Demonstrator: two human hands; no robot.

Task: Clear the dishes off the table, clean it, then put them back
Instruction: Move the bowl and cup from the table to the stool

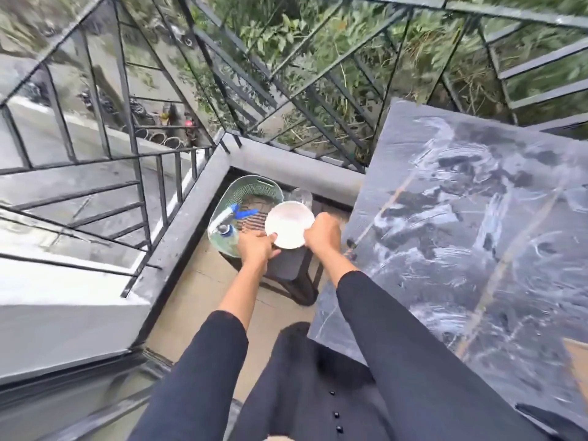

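A white round plate (289, 223) is held between both hands above a dark stool. My left hand (255, 248) grips its lower left rim and my right hand (323, 234) grips its right rim. Just behind the plate sits a pale green plastic basket (251, 188) with a spray bottle (229, 221) that has a blue nozzle and a striped cloth (254, 218) inside. A clear glass (301, 196) stands behind the plate. The dark marble table (471, 237) on the right is bare and streaked with wet wipe marks.
The dark stool (291, 268) stands in the balcony corner under the basket. A grey parapet (286, 163) with a black metal railing (203, 90) closes the corner. Tan floor tiles (197, 291) lie between my legs and the stool. A brown object (577, 361) pokes in at the right edge.
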